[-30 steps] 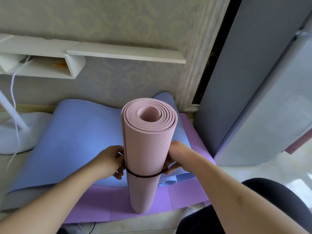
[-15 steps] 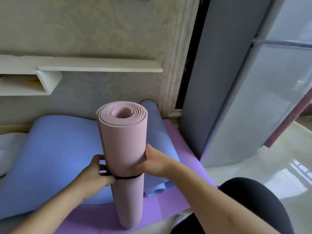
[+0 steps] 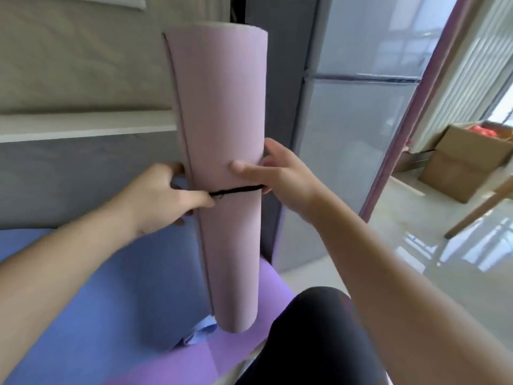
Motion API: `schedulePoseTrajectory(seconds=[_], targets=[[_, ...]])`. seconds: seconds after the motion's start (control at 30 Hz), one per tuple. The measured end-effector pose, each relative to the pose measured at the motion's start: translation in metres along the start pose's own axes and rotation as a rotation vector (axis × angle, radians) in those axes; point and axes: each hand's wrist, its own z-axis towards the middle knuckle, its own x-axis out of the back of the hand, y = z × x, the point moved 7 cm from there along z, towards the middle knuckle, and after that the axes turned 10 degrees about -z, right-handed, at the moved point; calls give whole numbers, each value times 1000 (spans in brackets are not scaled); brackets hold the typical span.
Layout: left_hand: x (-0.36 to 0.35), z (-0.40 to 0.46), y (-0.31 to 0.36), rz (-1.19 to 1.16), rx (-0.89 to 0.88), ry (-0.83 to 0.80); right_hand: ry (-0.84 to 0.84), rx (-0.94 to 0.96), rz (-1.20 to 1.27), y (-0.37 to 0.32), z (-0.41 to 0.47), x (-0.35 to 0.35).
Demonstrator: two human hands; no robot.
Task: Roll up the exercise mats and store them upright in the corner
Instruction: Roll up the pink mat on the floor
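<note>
A rolled pink mat (image 3: pixel 222 112) stands upright in front of me, its lower end over the purple mat (image 3: pixel 194 359). A thin black band (image 3: pixel 236 190) circles the roll at mid height. My left hand (image 3: pixel 158 195) is at the roll's left side and pinches the band between thumb and fingers. My right hand (image 3: pixel 274 176) wraps the roll's right side, thumb across the front just above the band. A blue mat (image 3: pixel 97 287) lies unrolled on the floor to the left, its near edge curling by the roll's base.
A grey fridge (image 3: pixel 352 134) stands right behind the roll, next to a dark gap at the wall. A white shelf (image 3: pixel 83 129) runs along the wall on the left. A cardboard box (image 3: pixel 466 159) and a wooden chair leg (image 3: pixel 480 207) stand on the glossy floor at right.
The pink roll has risen and come closer, its top now above eye level. My left hand shifted to pinch the band at the front. The view swung right toward the fridge.
</note>
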Motion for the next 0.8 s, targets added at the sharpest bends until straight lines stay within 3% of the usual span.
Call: schedulePoseTrajectory(seconds=[0.13,0.33,0.57,0.8], targets=[[-85,51,34,-51,-55,-98,82,-30,35,33,-2,87],[-205,117,23,10,-36,-201,153,-124,2,137,0,162],[-295,177,-37,-11,68,-311,190,-213,-31,260,12,188],[-344,218,-88,-155,190,-331,209,-229,-7,331,31,196]])
